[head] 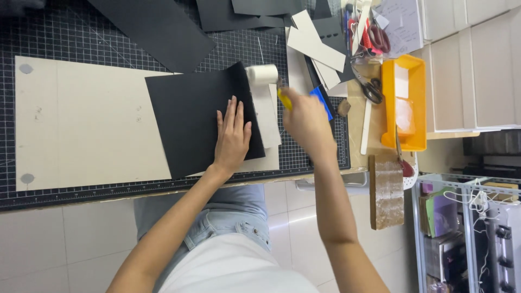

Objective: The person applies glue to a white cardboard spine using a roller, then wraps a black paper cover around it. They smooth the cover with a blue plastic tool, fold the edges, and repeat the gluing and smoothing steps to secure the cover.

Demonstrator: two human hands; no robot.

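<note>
Under the flat, spread fingers of the left hand (232,138) lies a black card sheet (195,122), pressed down near its right edge onto a pale grey board (92,119). Just beside it, the right hand (308,122) is closed around a yellow-handled tool (284,100), its tip near a strip of white paper (266,111) that curls into a roll (262,74) at the far end. Both sheets rest on a dark gridded cutting mat (65,40). The black sheet looks thin, light and fairly stiff, likely to slide unless held flat; its edges seem the safest grip. Further right sit scissors (371,88) and a yellow tray (404,103).
</note>
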